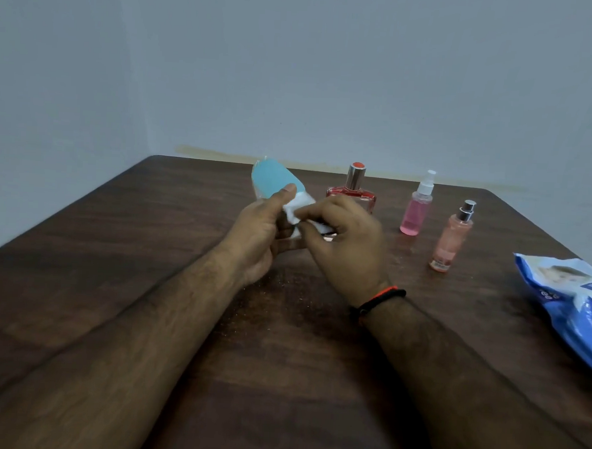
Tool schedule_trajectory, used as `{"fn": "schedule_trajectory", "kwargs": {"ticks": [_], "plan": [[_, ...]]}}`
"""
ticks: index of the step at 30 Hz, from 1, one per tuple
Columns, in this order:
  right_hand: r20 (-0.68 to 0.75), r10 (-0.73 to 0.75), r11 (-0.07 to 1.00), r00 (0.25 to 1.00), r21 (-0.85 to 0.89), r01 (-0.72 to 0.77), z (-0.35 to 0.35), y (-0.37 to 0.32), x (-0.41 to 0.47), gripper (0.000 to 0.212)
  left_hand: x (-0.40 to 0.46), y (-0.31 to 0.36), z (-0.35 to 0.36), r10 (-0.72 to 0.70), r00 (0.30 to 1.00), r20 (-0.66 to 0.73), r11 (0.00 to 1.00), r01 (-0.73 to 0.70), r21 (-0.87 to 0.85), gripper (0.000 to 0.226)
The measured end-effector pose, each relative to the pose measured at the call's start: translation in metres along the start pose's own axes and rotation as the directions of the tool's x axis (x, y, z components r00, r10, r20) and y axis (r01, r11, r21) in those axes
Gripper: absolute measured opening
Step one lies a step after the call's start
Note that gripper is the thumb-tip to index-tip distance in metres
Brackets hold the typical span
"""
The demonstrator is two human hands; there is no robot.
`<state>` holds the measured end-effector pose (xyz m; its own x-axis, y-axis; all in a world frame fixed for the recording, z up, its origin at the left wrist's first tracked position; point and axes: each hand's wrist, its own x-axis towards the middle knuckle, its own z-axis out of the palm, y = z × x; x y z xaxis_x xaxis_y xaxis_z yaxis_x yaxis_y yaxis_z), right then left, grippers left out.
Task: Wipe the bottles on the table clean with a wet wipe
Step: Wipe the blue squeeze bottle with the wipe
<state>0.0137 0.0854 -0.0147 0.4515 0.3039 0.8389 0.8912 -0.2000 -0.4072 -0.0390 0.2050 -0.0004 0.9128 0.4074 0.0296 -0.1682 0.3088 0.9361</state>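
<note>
Above the table (145, 319), between both sets of fingers, the blue bottle (273, 182) is gripped tilted by the left hand (256, 236), thumb on top to steady it, while the right hand (345, 244) pinches the wet wipe (297, 209) against its lower body, likely to scrub it.

Wooden table (115, 249) bears three bottles (414, 210) and a wipes pack (568, 304).
</note>
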Motion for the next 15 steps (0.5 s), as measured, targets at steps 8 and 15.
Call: {"fn": "schedule_trajectory", "kwargs": {"ticks": [8,15], "plan": [[-0.033,0.186,0.978,0.982,-0.095,-0.188,-0.005,0.009,0.002,0.011,0.014,0.012,-0.032,0.221,0.968,-0.116,0.769,-0.1,0.631,0.046],[0.005,0.231,0.969,0.973,-0.088,-0.23,-0.007,0.008,0.001,0.012,0.018,0.011,-0.058,0.189,0.975,-0.116,0.611,-0.024,0.792,0.037]]}}
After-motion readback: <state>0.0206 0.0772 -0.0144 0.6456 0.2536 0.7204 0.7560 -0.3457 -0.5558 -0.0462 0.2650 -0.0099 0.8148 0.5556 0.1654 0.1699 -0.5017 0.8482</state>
